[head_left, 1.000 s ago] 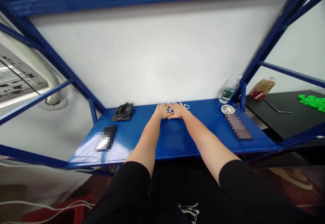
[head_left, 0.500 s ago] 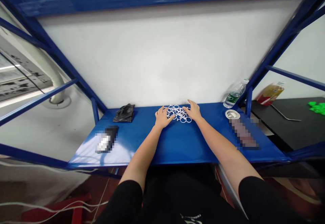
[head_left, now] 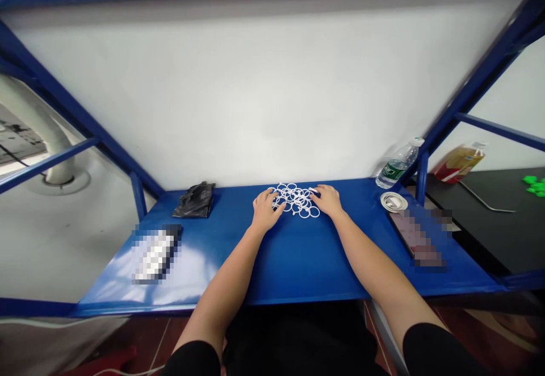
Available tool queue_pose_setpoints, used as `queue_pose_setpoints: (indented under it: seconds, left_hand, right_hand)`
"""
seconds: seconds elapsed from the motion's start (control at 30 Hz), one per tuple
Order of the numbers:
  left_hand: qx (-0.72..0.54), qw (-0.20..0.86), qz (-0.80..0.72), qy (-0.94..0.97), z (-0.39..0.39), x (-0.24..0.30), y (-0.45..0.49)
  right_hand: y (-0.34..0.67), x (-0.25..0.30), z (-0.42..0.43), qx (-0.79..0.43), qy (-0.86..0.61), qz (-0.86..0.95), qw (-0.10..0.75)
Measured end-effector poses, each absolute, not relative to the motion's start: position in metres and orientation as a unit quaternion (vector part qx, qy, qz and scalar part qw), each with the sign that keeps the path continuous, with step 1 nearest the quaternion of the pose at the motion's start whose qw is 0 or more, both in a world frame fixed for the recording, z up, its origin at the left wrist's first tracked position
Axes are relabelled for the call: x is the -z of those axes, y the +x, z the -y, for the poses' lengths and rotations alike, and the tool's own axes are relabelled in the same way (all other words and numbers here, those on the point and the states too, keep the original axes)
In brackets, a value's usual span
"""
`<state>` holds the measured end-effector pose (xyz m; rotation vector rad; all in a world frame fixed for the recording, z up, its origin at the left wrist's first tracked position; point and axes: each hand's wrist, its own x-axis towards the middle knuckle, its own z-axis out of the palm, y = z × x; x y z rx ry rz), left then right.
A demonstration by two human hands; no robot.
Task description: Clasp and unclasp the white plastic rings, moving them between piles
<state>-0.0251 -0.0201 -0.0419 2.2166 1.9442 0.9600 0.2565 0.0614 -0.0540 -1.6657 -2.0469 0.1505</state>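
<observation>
Several white rings lie spread in a flat cluster near the back middle of the blue shelf. My left hand rests flat at the cluster's left edge, fingers stretched onto the rings. My right hand lies flat on the cluster's right edge, fingers spread toward the rings. Neither hand grips anything.
A crumpled black bag lies at the back left. A blurred dark object sits at the front left. A water bottle, a coiled white cable and a blurred flat item are at the right. Blue frame posts flank the shelf.
My hands, together over the rings a second ago, have parted to either side, and the rings now lie spread out between them. The camera has tilted and moved closer.
</observation>
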Motion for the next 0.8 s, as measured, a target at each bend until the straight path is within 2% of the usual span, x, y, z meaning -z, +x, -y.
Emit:
queue_pose_setpoints:
  seconds: [0.1,0.23,0.33,0.4,0.47,0.67,0.8]
  left_hand:
    - [-0.320,0.014,-0.618,0.718,0.026,0.036,-0.025]
    - [-0.342,0.003,-0.595,0.728,0.034,0.027,-0.019]
    - [-0.385,0.009,-0.556,0.736,0.040,0.021,-0.011]
    - [-0.413,0.034,-0.522,0.746,0.044,0.019,-0.005]
    - [-0.426,0.074,-0.484,0.761,0.048,0.018,0.001]
    - [-0.455,0.210,-0.458,0.734,0.050,0.024,0.015]
    - [-0.519,0.237,-0.473,0.671,0.046,0.032,0.018]
  right_hand:
    - [0.257,0.047,-0.058,-0.067,-0.606,0.745,0.269]
    - [0.255,0.029,-0.041,-0.113,-0.578,0.707,0.392]
    - [0.240,0.018,-0.023,-0.241,-0.523,0.681,0.453]
    - [0.223,0.015,-0.010,-0.331,-0.480,0.678,0.449]
    - [0.206,0.016,0.002,-0.358,-0.432,0.696,0.448]
    - [0.194,0.022,0.009,-0.326,-0.394,0.759,0.403]
    - [0.205,0.020,0.001,-0.326,-0.373,0.784,0.374]
